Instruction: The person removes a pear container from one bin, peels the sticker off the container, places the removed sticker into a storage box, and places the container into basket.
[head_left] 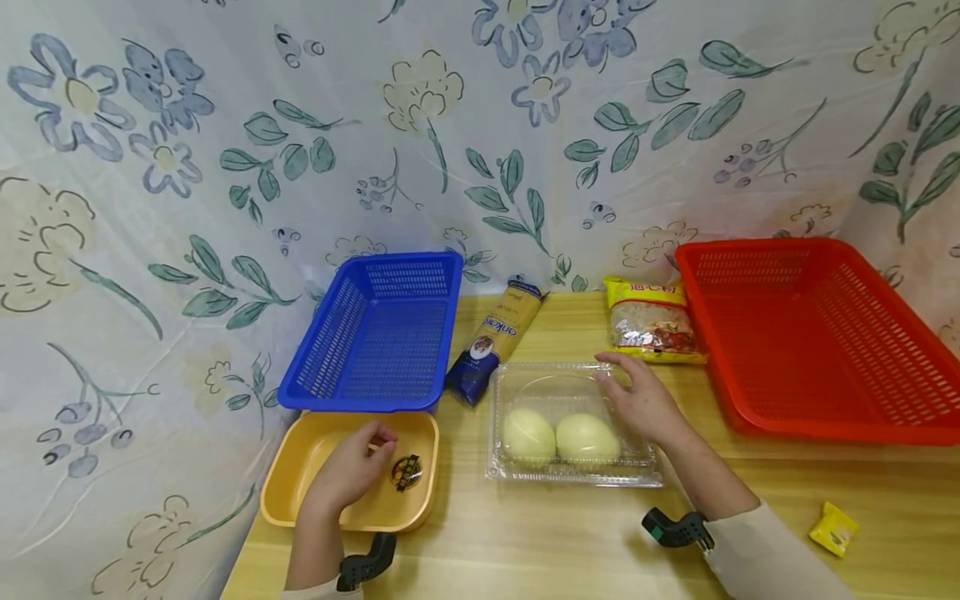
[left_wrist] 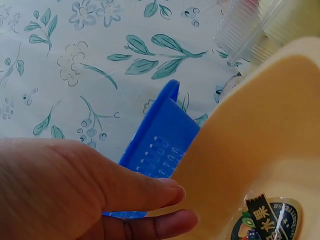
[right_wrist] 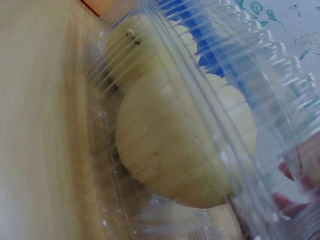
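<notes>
Clear container (head_left: 577, 481) mid-table, two pale fruits (head_left: 588, 437) inside.
Right hand (head_left: 642, 402) pinches its far-right edge, probably for control without pressing the fruits. Left hand (head_left: 351, 471) relaxed, holding nothing, over the yellow basin (head_left: 315, 437) at left; contact unclear.

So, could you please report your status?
Left grip empty, over yellow plastic basin. Right grip on clear rectangular plastic box, two round pale-yellow fruits inside. No visible obstruction.

My 11 o'clock: round black-and-gold sticker (head_left: 406, 472) inside yellow rectangular plastic tub (head_left: 300, 450), I read 水 and 果. 12: long blue-and-gold glossy packet (head_left: 498, 337), roughly "ankar…". 1: yellow-edged clear plastic bag (head_left: 652, 323), characters illegible to me.
</notes>
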